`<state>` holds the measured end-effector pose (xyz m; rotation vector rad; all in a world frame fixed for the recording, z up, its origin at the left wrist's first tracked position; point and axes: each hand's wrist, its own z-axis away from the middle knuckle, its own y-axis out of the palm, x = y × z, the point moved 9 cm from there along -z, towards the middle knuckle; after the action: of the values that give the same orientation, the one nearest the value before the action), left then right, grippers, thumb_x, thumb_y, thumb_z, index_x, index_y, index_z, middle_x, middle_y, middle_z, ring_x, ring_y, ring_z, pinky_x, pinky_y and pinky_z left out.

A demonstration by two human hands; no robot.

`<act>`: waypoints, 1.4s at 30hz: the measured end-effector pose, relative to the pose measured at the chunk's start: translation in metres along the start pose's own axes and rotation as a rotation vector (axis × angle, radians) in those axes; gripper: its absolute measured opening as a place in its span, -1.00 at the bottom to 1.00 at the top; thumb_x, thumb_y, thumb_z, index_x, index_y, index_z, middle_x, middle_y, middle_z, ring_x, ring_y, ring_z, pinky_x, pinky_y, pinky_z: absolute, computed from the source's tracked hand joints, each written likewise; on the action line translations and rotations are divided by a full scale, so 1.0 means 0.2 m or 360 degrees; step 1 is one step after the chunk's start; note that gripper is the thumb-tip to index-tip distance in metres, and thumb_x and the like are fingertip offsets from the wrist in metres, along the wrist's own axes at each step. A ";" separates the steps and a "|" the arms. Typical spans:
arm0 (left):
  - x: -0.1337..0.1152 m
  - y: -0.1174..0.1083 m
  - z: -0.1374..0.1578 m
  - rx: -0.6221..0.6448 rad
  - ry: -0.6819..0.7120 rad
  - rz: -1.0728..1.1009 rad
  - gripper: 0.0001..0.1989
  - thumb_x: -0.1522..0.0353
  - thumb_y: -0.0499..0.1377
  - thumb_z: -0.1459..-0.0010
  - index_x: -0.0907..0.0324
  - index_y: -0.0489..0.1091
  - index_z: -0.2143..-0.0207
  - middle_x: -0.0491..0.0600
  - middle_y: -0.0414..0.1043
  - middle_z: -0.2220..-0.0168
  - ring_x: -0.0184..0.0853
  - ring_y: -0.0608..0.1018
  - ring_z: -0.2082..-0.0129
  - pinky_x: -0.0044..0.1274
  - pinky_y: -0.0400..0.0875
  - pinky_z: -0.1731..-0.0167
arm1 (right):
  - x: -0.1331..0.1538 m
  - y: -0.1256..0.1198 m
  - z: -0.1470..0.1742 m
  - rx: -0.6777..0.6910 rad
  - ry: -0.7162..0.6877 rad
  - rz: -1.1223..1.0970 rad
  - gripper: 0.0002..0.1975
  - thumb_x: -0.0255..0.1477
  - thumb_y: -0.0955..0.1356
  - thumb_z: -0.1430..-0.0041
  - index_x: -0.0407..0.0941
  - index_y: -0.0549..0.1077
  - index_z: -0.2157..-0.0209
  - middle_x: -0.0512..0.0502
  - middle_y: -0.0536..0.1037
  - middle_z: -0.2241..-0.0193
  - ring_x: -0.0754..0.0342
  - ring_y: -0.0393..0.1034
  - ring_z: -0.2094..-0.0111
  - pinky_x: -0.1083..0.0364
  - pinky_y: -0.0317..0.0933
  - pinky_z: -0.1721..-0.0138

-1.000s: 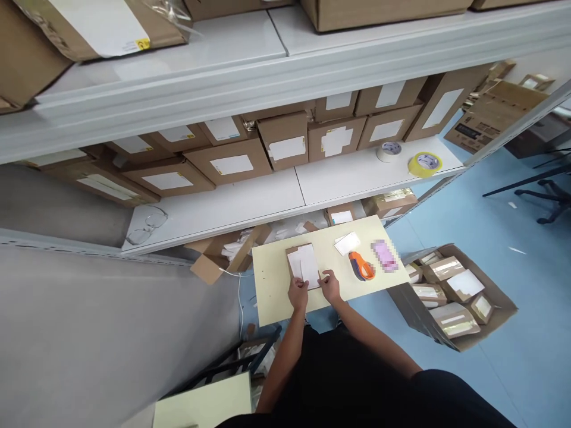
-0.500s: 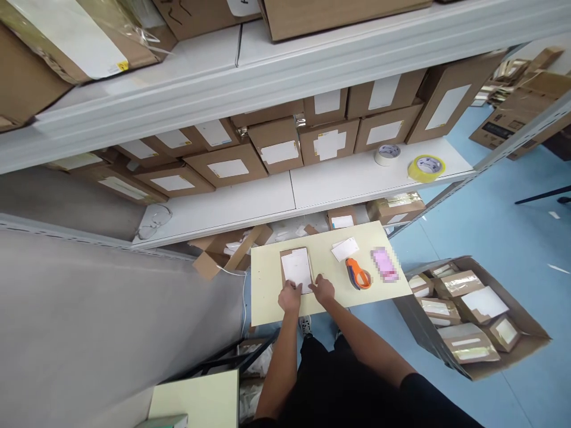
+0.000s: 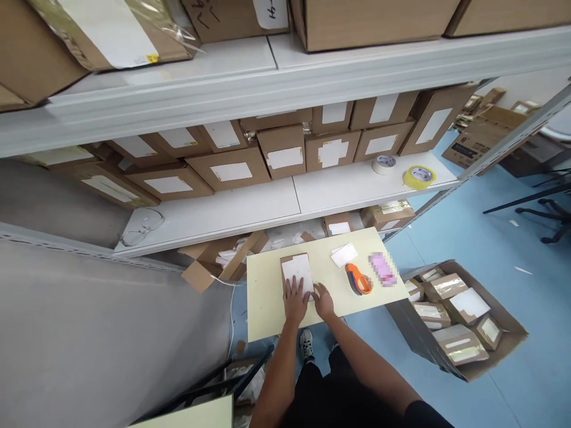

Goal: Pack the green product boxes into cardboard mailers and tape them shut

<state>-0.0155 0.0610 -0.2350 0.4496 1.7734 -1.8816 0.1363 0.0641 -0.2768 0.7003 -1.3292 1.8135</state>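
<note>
A small cardboard box [image 3: 284, 261] with a white label [image 3: 298, 267] on its top lies on the pale yellow board [image 3: 263, 315]. My left hand [image 3: 295, 300] lies flat on the label's lower part, fingers spread. At the box's lower right edge is my right hand [image 3: 324, 301], its fingers slightly bent and apart, fingertips against the side or just beside it. An orange tape dispenser [image 3: 359, 279] rests on the board to the right. Above it sit white paper slips [image 3: 344, 255], and a blurred pink item [image 3: 382, 269] lies near the right end.
Behind the board, a white shelf [image 3: 250, 205] holds labelled cardboard boxes [image 3: 285, 156], a white tape roll [image 3: 384, 164], a yellow tape roll [image 3: 419, 176] and glasses [image 3: 143, 227]. A large open carton [image 3: 504, 351] of taped packages stands on the blue floor at right.
My left hand has gone from pinching at the label's bottom edge to lying flat on it. My right hand stays by the box's right edge. The whole view has shifted slightly.
</note>
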 end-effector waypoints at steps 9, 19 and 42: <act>0.32 -0.12 0.01 -0.0048 -0.0008 0.0385 -0.36 0.04 0.04 -0.35 0.08 0.26 -0.38 0.02 0.07 -0.48 -0.09 -0.03 -0.52 -0.15 -0.07 -0.45 | 0.14 0.15 0.15 -0.0039 -0.0242 -0.0363 -0.44 -0.02 0.26 -0.36 -0.06 0.56 -0.16 -0.19 0.28 -0.39 -0.17 0.07 -0.44 -0.14 0.08 -0.39; 0.72 -0.41 -0.04 -0.0073 -0.0529 0.0771 -0.07 0.00 0.27 -0.17 0.05 0.01 -0.48 0.07 0.19 -0.43 -0.09 0.27 -0.42 -0.32 0.27 -0.34 | 0.16 0.33 0.11 -0.0143 0.0090 -0.0373 -0.27 0.06 0.34 -0.19 -0.06 0.45 -0.26 -0.24 0.44 -0.28 -0.23 0.24 -0.36 -0.15 0.18 -0.33; -0.67 0.02 -0.29 0.0499 0.0033 0.1398 -0.02 0.17 0.46 -0.04 0.04 0.12 -0.44 0.07 0.34 -0.35 -0.08 0.48 -0.28 -0.33 0.45 -0.23 | 0.05 -0.79 0.27 -0.0706 -0.0033 -0.0912 -0.46 -0.21 0.40 -0.18 -0.06 0.39 -0.17 -0.21 0.51 -0.18 -0.15 0.41 -0.18 -0.15 0.31 -0.17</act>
<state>0.0898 0.1362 -0.1689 1.1415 0.9984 -1.4766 0.2613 0.0415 -0.1684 0.7544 -1.3121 1.0190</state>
